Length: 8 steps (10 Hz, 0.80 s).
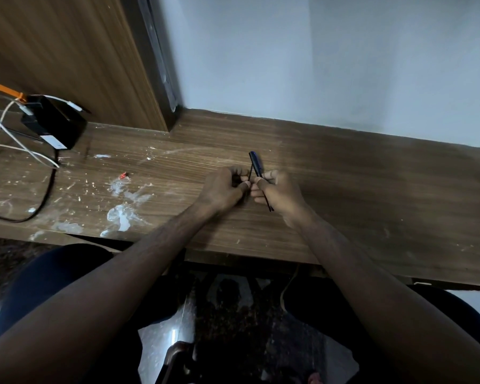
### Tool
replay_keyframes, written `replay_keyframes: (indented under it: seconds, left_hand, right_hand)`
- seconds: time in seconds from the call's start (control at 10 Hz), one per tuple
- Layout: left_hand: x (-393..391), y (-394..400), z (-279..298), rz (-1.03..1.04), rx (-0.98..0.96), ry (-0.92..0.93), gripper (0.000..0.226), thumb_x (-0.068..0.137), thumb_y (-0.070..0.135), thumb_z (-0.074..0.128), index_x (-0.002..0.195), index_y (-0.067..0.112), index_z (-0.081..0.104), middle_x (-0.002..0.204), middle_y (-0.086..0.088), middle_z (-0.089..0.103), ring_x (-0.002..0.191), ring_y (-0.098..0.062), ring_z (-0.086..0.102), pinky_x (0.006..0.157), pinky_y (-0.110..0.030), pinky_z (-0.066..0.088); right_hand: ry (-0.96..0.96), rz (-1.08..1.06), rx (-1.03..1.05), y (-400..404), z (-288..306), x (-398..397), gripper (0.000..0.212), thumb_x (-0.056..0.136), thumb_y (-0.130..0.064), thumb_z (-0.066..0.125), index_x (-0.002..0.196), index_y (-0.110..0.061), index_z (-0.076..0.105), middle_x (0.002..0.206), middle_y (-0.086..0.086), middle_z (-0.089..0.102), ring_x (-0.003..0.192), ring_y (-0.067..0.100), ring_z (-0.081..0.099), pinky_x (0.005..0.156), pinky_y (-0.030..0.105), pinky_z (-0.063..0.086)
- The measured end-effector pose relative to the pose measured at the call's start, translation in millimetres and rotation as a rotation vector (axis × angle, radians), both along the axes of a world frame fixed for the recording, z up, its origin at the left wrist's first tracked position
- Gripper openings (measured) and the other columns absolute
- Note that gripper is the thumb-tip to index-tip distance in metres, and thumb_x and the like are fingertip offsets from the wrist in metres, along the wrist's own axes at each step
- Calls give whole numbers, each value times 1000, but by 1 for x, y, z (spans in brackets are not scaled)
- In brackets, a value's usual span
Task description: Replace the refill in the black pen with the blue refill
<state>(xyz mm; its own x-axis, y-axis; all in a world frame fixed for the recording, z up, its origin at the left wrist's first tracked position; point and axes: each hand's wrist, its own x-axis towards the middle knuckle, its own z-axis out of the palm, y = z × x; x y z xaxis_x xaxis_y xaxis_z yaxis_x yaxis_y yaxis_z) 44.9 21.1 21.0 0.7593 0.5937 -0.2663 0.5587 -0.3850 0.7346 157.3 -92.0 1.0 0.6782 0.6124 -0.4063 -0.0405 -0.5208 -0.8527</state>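
Observation:
Both hands meet over the middle of the wooden desk [344, 189]. My right hand [279, 189] is closed around a dark pen [255, 163]; its upper end sticks up past the fingers and its thin lower end pokes out under the palm. My left hand [225, 187] pinches a thin dark refill [250, 173] between thumb and forefinger, right beside the pen. The refill's colour is too dark to tell. The pen's middle is hidden by my fingers.
A black box [53, 121] with white cables [9, 134] and a black cord [46, 195] sits at the desk's far left. White paint smears [122, 214] and a small red scrap [122, 176] lie left of the hands. A wall rises behind the desk.

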Motion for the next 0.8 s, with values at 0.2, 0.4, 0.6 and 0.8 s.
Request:
replay_keyframes:
  seconds: [0.2, 0.4, 0.6, 0.8]
  left_hand:
    - [-2, 4, 4, 47, 73, 24, 32, 103, 25, 65, 134, 17, 70, 131, -2, 75, 122, -17, 68, 102, -18, 45]
    - [-4, 4, 7, 70, 24, -40, 27, 103, 24, 65, 129, 18, 72, 129, 4, 75, 116, -7, 67, 99, -13, 41]
    - [-9, 9, 4, 29, 72, -70, 26, 104, 24, 64, 128, 16, 72, 129, 4, 75, 118, -9, 67, 99, -14, 40]
    - [-15, 11, -6, -125, 329, -31, 34, 103, 24, 64, 135, 14, 64, 138, -6, 66, 128, -23, 60, 112, -35, 49]
  right_hand:
    - [-345, -71, -118, -6, 2, 12, 17, 94, -30, 79, 105, -17, 83, 88, -1, 81, 79, 7, 78, 76, 27, 63]
    - [-442, -83, -119, -3, -6, 4, 24, 87, -21, 87, 104, -7, 78, 90, 7, 81, 81, 17, 78, 72, 20, 56]
    - [-517, -88, -111, 0, -12, 5, 20, 85, -20, 89, 93, -10, 74, 78, 3, 75, 73, 17, 74, 64, 23, 55]
    - [-688, -56, -89, -3, -10, 6, 15, 98, -24, 74, 93, -10, 71, 79, -1, 70, 70, 15, 67, 63, 23, 50]
